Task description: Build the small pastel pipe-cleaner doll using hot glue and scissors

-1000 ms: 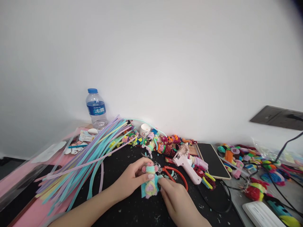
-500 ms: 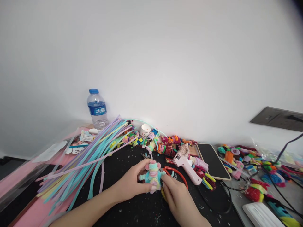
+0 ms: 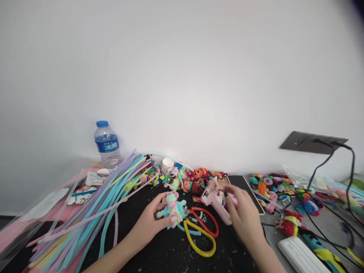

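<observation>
My left hand [image 3: 152, 218] is closed on a small pastel pipe-cleaner figure [image 3: 172, 208] with pink round ears and a light blue body. My right hand [image 3: 246, 214] reaches over the table beside a pink hot glue gun [image 3: 214, 203]. Thumb and fingers are apart and curved around a lilac fuzzy piece [image 3: 233, 199]; whether they press on it is hard to see. Scissors [image 3: 200, 248] with one red and one yellow handle lie between my hands, their blades partly hidden behind the figure.
Long pastel pipe cleaners [image 3: 105, 206] lie in a bundle on the left. A water bottle [image 3: 107, 146] stands behind them. Small colourful figures [image 3: 196, 178] and a white paper cup [image 3: 167, 165] line the wall. At right are a dark tablet-like panel [image 3: 241, 182], cables and a white box [image 3: 301, 254].
My right hand has let go of the figure and moved right to beside the glue gun. The left hand keeps the figure. The scissors are now uncovered, and the view has shifted somewhat.
</observation>
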`<act>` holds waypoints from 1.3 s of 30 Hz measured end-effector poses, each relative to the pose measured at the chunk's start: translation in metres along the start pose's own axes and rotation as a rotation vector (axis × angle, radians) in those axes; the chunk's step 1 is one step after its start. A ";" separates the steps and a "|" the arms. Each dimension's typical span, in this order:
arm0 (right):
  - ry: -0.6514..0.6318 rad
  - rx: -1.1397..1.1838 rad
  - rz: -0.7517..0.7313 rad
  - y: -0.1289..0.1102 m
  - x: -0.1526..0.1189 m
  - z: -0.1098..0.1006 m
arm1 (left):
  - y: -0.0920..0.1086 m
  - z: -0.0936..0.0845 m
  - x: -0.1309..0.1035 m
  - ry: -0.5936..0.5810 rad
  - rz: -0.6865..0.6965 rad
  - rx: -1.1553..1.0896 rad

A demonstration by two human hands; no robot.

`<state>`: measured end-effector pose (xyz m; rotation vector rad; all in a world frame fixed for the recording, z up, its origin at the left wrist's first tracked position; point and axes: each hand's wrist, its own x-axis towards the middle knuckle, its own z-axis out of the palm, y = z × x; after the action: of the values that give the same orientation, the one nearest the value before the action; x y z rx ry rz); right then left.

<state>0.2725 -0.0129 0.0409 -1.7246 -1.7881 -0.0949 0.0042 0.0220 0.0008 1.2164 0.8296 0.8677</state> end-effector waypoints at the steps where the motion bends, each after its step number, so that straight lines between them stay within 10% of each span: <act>1: 0.034 -0.089 0.029 0.016 0.004 -0.005 | 0.000 0.000 0.001 0.011 0.002 -0.011; 7: -0.075 -0.442 0.194 0.086 0.003 -0.008 | -0.004 -0.001 0.003 0.012 -0.013 -0.046; 19: -0.169 -0.790 0.512 0.058 0.044 0.010 | -0.005 -0.002 0.005 0.038 -0.040 -0.116; 39: -0.058 -0.490 0.026 0.111 -0.019 -0.006 | -0.003 -0.002 0.005 0.029 -0.073 -0.086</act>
<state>0.3758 -0.0174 -0.0047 -2.1018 -1.8911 -0.5140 0.0047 0.0275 -0.0025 1.0943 0.8466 0.8548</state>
